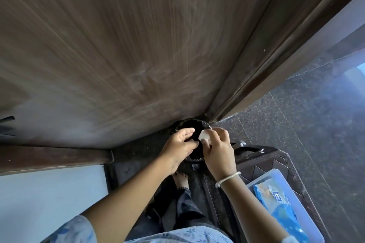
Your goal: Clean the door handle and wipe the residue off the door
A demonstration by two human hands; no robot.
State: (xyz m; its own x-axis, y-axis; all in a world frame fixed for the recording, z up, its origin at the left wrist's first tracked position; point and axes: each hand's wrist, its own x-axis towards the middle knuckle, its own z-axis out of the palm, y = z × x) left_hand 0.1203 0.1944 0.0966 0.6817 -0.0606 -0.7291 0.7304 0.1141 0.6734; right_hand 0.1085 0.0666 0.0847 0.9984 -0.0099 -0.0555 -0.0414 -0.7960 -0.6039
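Floral-print garment point(177, 236), pale blue, at bottom edge; matching sleeve point(75, 231) on left arm.

Blue tub point(262, 177), translucent, low right, set on dark woven stool point(276, 160); blue packet point(280, 205) lying inside, probably wipes, label too blurred to read.

Silver bracelet point(227, 178) on right wrist.

Right hand point(217, 154): fingertips and thumb pinching small white wad point(204, 136), apparently a crumpled wipe, above mouth of bin.

Left hand point(177, 144): fingers nearly straight and loose, grasping nothing visible, reaching towards wad, tips just beside it; contact not discernible.

Bin point(189, 120): round, black liner, standing on floor directly below both hands, tight against foot of door.

Speckled dark floor point(286, 124), running off right.

Door point(118, 45): brown wood grain, filling upper frame, seen steeply from above. Whitish smears point(142, 79) across lower middle of panel, fainter haze towards bottom edge.

Door frame point(266, 45): dark, along right side of panel.

Dark bar point(7, 124) at far left edge, against door face: possibly the handle, cannot tell; otherwise handle out of view.

Progress, as judged: used wipe seemingly about to be binned, so one wiping pass likely finished. Residue remaining on panel, so wiping of door face not complete. Condition of handle not assessable.
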